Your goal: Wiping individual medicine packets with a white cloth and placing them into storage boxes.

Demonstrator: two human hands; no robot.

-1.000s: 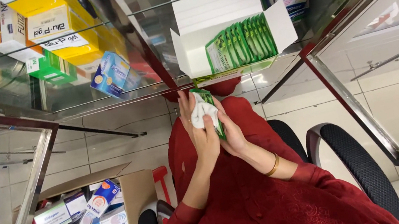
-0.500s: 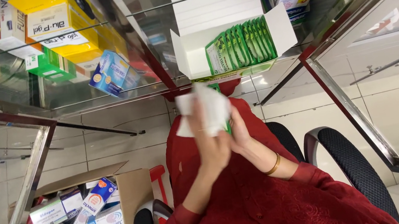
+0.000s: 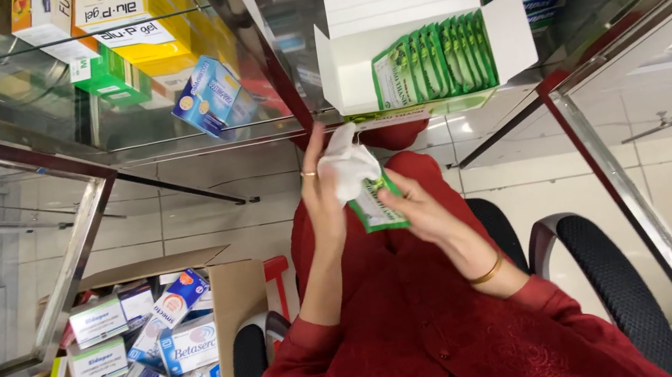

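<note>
White crumpled cloth (image 3: 348,168) pinched in the left hand (image 3: 322,200) half hides the flat green sachet (image 3: 377,205) the right hand (image 3: 416,207) grips; glass desk (image 3: 191,140) above, tiled floor (image 3: 177,219) below.

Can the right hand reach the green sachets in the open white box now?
Probably yes: the green sachets stand uncovered just ahead, but the right hand already holds a green packet.

Small green and white packet (image 3: 377,207) held in the right hand (image 3: 416,207). Open white box (image 3: 352,67) on the glass shelf, full of green packets (image 3: 433,59). Yellow, green and blue boxes (image 3: 147,38) up left. Blue and white boxes in a brown carton (image 3: 241,300) on the floor.
</note>
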